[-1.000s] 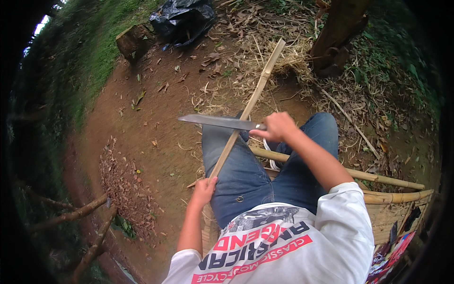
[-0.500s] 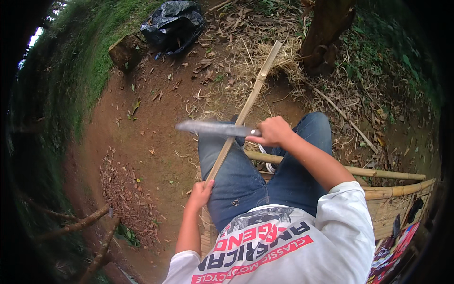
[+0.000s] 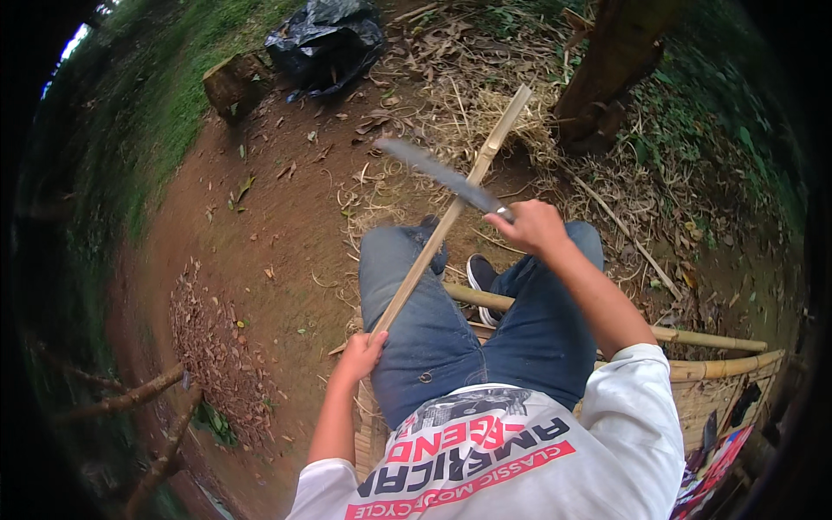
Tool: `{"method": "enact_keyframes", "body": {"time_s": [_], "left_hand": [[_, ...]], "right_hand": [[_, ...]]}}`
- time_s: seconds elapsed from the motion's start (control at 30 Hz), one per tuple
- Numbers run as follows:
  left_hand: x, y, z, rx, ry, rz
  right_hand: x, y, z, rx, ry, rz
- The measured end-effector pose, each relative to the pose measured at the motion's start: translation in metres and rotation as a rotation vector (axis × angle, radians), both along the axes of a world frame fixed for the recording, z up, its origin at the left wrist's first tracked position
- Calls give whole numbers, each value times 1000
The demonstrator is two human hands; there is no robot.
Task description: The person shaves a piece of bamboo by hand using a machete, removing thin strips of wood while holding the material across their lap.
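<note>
My left hand (image 3: 362,354) is closed around the near end of a long split bamboo strip (image 3: 419,270), beside my left thigh. The strip slants away to the upper right, across my left leg, and its far end hangs over the ground. In my right hand (image 3: 530,227) is the handle of a machete (image 3: 438,172); the fingers wrap it and hide most of it. The long grey blade lies across the strip above my knees, its tip pointing to the upper left and slightly blurred. A node shows on the strip beyond the blade.
I sit on a bamboo bench (image 3: 711,371). Pale shavings (image 3: 529,126) lie ahead by a tree trunk (image 3: 607,78). A black plastic bag (image 3: 325,48) and a cut log (image 3: 232,87) are at the far left. Branches (image 3: 130,399) stick out at the near left.
My right hand and the machete have moved away from me along the bamboo strip, and the blade's tip has swung farther up. The strip's far end has shifted slightly right.
</note>
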State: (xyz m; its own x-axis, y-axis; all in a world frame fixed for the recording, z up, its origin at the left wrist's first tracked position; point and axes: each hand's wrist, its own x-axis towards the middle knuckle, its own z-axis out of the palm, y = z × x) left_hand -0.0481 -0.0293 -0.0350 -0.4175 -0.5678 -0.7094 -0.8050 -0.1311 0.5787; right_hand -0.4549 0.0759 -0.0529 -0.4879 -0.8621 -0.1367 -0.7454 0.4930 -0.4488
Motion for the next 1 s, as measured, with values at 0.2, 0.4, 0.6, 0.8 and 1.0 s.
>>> {"method": "enact_keyframes", "body": {"time_s": [0.2, 0.4, 0.6, 0.8, 1.0], "left_hand": [[15, 2, -2, -126, -17, -87], [16, -2, 1, -224, 43, -191], [9, -10, -14, -55, 18, -83], [0, -2, 9, -87, 19, -54], [15, 4, 0, -157, 48, -16]], "right_hand": [[54, -14, 12, 190, -16, 440], [-71, 14, -29, 203, 103, -295], [-30, 16, 13, 21, -82, -211], [85, 6, -16, 2, -260, -3], [147, 17, 3, -21, -548, 19]]}}
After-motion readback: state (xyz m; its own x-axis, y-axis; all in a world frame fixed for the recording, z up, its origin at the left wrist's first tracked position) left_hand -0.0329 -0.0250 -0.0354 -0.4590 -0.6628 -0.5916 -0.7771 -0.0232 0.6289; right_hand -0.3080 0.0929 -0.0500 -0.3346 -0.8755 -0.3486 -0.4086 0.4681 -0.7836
